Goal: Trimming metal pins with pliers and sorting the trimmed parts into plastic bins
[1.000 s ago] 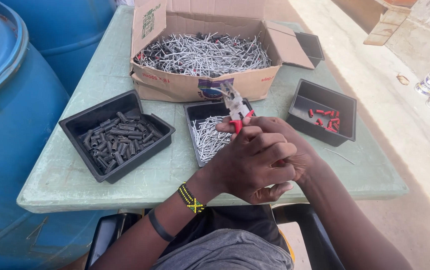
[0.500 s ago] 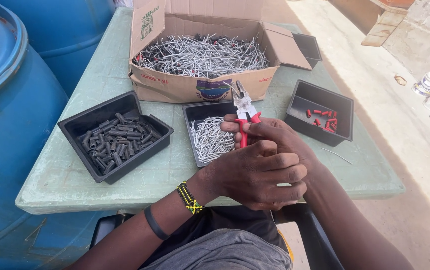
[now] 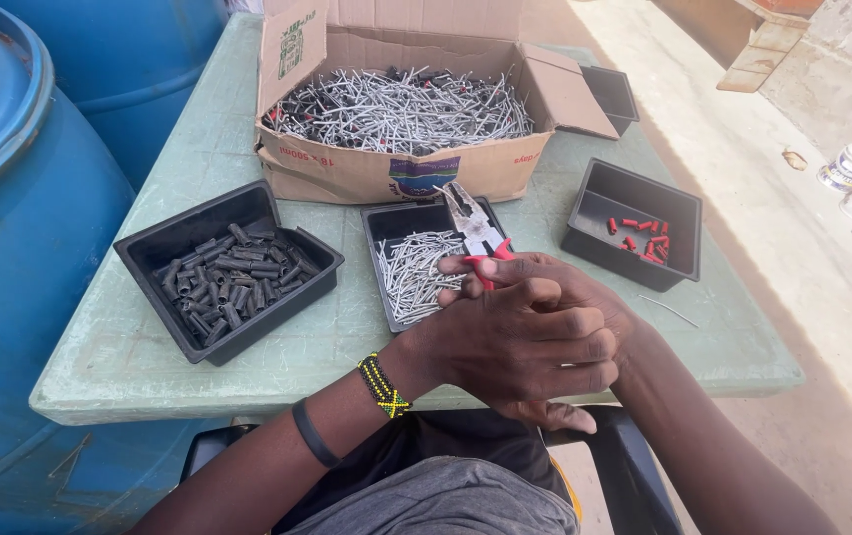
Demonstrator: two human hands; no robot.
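- Left hand sits on top, fingers curled over the right hand, clasped tight at the near edge of the table. Can't tell if the left grips anything besides the other hand.
- Right hand mostly hidden under the left; it's clenched round the red handles of the pliers.
- Pliers: steel head pokes out past the fingers, pointing away from the person, over the middle tray.
- Middle tray: black, holds a heap of silver nails, just in front of the hands, approx. centre of the table.
- Cardboard box, flaps open, full of nails w/ some red & black bits, right behind the middle tray.
- Black tray w/ dark short tubes, left of the middle tray.
- Black tray w/ few red pieces, right of the middle tray.
- One loose nail on the table, right of the hands.
- Blue barrels stand beside the table, left side.
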